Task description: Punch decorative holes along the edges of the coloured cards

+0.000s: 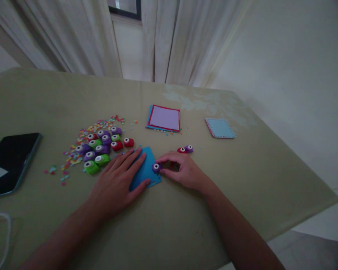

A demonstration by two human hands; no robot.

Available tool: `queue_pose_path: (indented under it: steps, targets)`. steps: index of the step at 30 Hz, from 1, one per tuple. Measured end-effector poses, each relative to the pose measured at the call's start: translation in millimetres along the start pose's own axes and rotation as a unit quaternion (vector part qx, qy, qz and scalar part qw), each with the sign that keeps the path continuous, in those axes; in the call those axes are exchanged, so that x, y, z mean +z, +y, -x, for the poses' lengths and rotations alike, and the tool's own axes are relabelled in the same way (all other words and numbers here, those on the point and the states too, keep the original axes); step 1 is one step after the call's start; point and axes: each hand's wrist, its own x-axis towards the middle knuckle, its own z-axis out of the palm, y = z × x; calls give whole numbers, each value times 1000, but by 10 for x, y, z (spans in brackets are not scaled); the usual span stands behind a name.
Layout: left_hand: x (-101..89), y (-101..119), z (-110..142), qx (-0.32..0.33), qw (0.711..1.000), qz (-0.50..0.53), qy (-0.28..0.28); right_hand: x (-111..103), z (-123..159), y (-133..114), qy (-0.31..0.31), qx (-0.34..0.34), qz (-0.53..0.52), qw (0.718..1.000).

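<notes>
My left hand (119, 178) lies flat with fingers stretched over a blue sheet of paper (147, 165), pressing it on the table. Small cut-outs show along the sheet's lower edge. At the sheet's right edge, my right hand (183, 168) pinches a purple craft punch (156, 167) with a star mark on its white top. Just beyond my right hand sit a red punch (181, 150) and another purple punch (189, 149). Something red shows partly beneath my right hand, too hidden to make out.
Several purple, green and red punches (102, 149) cluster left of the sheet, amid scattered paper confetti (81, 139). Farther back lies a stack of coloured paper (165, 117). A light blue card stack (220, 128) with patterned edges is at right; a dark tablet (19, 153) lies left.
</notes>
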Motion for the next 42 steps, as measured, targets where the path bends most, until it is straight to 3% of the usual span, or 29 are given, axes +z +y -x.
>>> queue_pose_path:
  steps: [42]
  targets:
    - [47, -26, 3, -2, 1000, 14, 8, -45, 7, -60, -34, 35, -16, 999]
